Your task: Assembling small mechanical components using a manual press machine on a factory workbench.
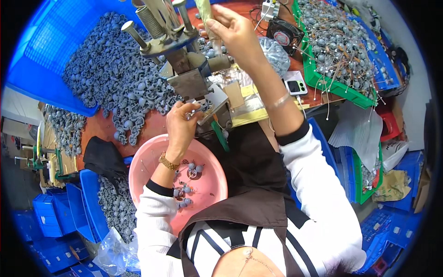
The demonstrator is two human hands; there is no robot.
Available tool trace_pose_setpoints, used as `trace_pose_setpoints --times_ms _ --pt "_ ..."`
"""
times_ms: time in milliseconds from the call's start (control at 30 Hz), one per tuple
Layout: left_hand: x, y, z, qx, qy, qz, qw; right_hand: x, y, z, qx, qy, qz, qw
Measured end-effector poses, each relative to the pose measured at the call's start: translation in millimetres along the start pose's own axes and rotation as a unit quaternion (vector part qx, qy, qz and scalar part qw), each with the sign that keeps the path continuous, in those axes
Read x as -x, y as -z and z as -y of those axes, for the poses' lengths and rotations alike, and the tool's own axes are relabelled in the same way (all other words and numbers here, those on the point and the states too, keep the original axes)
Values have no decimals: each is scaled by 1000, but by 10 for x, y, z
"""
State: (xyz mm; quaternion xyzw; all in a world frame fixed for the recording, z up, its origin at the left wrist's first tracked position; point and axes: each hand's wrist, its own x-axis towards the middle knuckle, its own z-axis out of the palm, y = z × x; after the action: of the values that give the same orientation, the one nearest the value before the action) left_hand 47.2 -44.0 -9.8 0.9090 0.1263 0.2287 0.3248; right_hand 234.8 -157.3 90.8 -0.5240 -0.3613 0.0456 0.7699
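A hand press (pixel 188 64) with a thick spring and metal posts stands at the table's near edge. My right hand (pixel 237 37) is up at its lever (pixel 204 11), which is wrapped in pale yellow-green tape, with thumb and fingers closed about it. My left hand (pixel 181 125) pinches a small grey plastic part (pixel 197 108) at the press's lower metal block, close to a bright metal plate (pixel 216 98). The fingers partly cover that part. Below my left wrist sits a pink basin (pixel 217 168) with several grey parts (pixel 196 168) inside.
Loose grey parts (pixel 110 69) are heaped at the left, spilling from a blue crate (pixel 39 55). A green tray (pixel 318 83) of wired parts is at the right, near a black fan (pixel 284 36) and a small white device (pixel 295 85). A green-handled tool (pixel 220 135) hangs below the press.
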Motion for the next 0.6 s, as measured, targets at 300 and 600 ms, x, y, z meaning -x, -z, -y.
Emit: trace_pose_setpoints --times_ms 300,600 --pt "59 77 -135 -97 -41 -52 993 1111 79 467 261 336 142 894" --pt "548 1020 -461 194 108 224 949 -195 1249 -630 705 -124 97 691"
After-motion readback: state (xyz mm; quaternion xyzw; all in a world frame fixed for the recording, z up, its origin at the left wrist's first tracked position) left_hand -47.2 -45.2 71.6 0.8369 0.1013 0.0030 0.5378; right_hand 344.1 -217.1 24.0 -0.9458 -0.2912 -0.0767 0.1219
